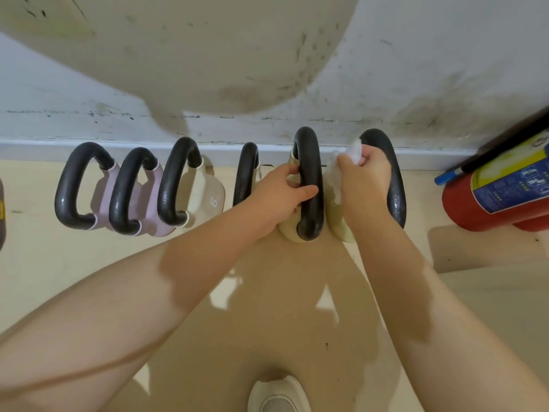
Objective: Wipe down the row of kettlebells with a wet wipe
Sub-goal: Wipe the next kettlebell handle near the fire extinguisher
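Observation:
Several kettlebells stand in a row along the wall, each with a black handle. Two pink ones [104, 200] are at the left, then a cream one marked 6 [205, 194]. My left hand [282, 197] grips the black handle of a cream kettlebell [309, 179] right of the middle. My right hand [365, 182] holds a white wet wipe [353, 153] pressed between that kettlebell and the rightmost one [392, 179]. The bodies of both right kettlebells are mostly hidden by my hands.
A red fire extinguisher [499, 197] with a blue and yellow label lies at the right against the wall. The scuffed white wall [386, 69] and its skirting run behind the row. My shoe [279, 394] shows at the bottom on the beige floor.

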{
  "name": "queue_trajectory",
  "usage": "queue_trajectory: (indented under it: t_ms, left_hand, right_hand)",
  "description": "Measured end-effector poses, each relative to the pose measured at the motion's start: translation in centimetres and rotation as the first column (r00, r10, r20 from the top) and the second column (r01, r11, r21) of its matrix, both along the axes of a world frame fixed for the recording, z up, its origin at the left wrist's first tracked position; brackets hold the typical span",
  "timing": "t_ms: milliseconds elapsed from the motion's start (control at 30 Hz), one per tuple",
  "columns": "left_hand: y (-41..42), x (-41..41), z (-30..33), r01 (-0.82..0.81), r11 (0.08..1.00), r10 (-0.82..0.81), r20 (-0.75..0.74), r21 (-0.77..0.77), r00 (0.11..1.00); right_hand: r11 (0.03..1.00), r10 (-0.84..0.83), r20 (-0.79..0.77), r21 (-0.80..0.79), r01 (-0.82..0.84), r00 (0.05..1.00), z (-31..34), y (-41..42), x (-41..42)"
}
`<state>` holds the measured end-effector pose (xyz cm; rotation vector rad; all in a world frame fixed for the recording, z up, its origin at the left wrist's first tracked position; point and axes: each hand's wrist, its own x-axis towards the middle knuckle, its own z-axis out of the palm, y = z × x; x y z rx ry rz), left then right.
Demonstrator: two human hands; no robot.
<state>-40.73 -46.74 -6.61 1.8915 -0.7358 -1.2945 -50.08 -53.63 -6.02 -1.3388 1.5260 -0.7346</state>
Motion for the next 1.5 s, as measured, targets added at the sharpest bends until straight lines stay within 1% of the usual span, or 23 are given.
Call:
queue_trajectory:
  t_ms: [67,100,167,200,267,333,433,533,567,633,700,767,833,900,1033,1067,1133,1200,1233,1300,1367,1433,1500]
  left_hand:
    - [0.1,0.1,-0.2,0.011,1.0,-0.011,-0.014,-0.002,1.0]
    - [0.1,0.1,-0.3,0.011,1.0,-0.011,-0.027,-0.004,1.0]
    - [0.1,0.4,-0.5,-0.004,1.0,0.004,-0.069,0.001,0.998]
    - [0.2,0.6,-0.6,-0.015,1.0,0.016,-0.098,0.004,0.995]
    - [0.2,0.9,-0.6,-0.02,1.0,0.021,-0.137,0.008,0.99]
    - [0.1,1.0,-0.6,-0.005,1.0,0.006,-0.141,0.01,0.99]
    - [-0.1,1.1,-0.8,0.008,1.0,-0.006,-0.134,0.01,0.991]
    - [-0.1,1.3,-1.1,0.01,1.0,-0.007,-0.144,0.018,0.99]
    - [-0.1,1.4,-1.2,0.007,1.0,-0.002,-0.17,0.029,0.985]
    - [-0.1,1.5,-1.3,0.0,0.999,0.011,-0.23,0.05,0.973]
    - [-0.1,1.6,-1.3,-0.005,0.998,0.02,-0.245,0.063,0.969]
    - [-0.1,1.6,-1.2,-0.004,0.998,0.019,-0.229,0.065,0.973]
    - [-0.2,1.6,-1.0,0.013,0.998,0.0,-0.205,0.062,0.979]
    - [-0.2,1.5,-0.9,0.015,0.998,-0.002,-0.209,0.062,0.978]
    - [-0.2,1.3,-0.5,0.019,0.997,-0.004,-0.215,0.072,0.977]
    - [-0.2,1.3,-0.4,0.025,0.997,-0.01,-0.207,0.069,0.978]
    - [-0.3,1.2,-0.2,0.031,0.997,-0.018,-0.191,0.068,0.981]
    - [-0.4,1.1,-0.1,0.03,0.997,-0.016,-0.186,0.074,0.982]
    - [-0.4,1.1,0.0,0.028,0.997,-0.014,-0.188,0.076,0.982]
    - [-0.4,1.1,-0.1,0.029,0.997,-0.015,-0.189,0.073,0.982]
    - [-0.3,0.9,-0.4,0.002,0.997,0.014,-0.196,0.082,0.981]
    - [-0.2,0.7,-0.6,-0.035,0.993,0.059,-0.221,0.109,0.974]
    - [-0.1,0.5,-0.8,-0.071,0.986,0.108,-0.254,0.152,0.961]
  right_hand:
    - [0.993,0.11,0.134,0.031,-0.115,0.985,0.0,1.6,-0.2]
    - [0.987,0.128,0.2,0.066,-0.144,0.971,0.0,2.3,-0.4]
    - [0.99,0.073,0.311,0.089,-0.106,0.948,-0.4,2.9,-0.6]
    - [0.995,0.04,0.33,0.078,-0.069,0.943,-0.5,2.8,-0.6]
    - [1.0,0.019,0.259,0.014,-0.024,0.966,-1.1,2.1,-0.1]
    - [0.999,0.038,0.169,0.006,-0.04,0.985,-1.2,1.3,0.9]
    - [0.991,0.137,0.053,-0.01,-0.137,0.989,-1.6,1.2,1.4]
    - [0.963,0.268,-0.053,-0.022,-0.269,0.962,-2.0,2.0,1.0]
    - [0.954,0.3,-0.053,0.032,-0.299,0.952,-2.0,1.7,1.1]
    - [0.944,0.289,0.024,0.159,-0.29,0.957,-1.4,0.5,1.8]
    - [0.933,0.28,0.059,0.216,-0.286,0.958,-1.1,-0.5,2.3]
    - [0.904,0.4,0.035,0.15,-0.4,0.916,-1.2,-0.3,2.1]
    - [0.825,0.557,0.032,0.091,-0.557,0.83,-1.6,0.7,1.3]
    - [0.777,0.62,0.079,0.074,-0.625,0.78,-2.0,0.2,1.0]
    - [0.785,0.62,0.093,-0.079,-0.615,0.779,-2.8,-2.9,2.6]
    - [0.81,0.587,0.133,-0.071,-0.583,0.799,-3.2,-3.4,3.0]
    - [0.86,0.484,0.251,0.04,-0.508,0.838,-3.8,-4.3,3.6]
    - [0.868,0.415,0.311,0.145,-0.474,0.855,-4.2,-5.0,4.0]
    - [0.861,0.43,0.32,0.138,-0.49,0.844,-4.3,-5.2,4.2]
    - [0.818,0.564,0.228,-0.023,-0.575,0.794,-4.5,-5.5,4.5]
    - [0.734,0.677,0.094,-0.152,-0.662,0.73,-4.4,-6.3,4.5]
    - [0.637,0.757,-0.077,-0.141,-0.758,0.649,-3.8,-7.7,4.5]
    - [0.523,0.809,-0.288,-0.046,-0.851,0.513,-2.9,-9.0,4.8]
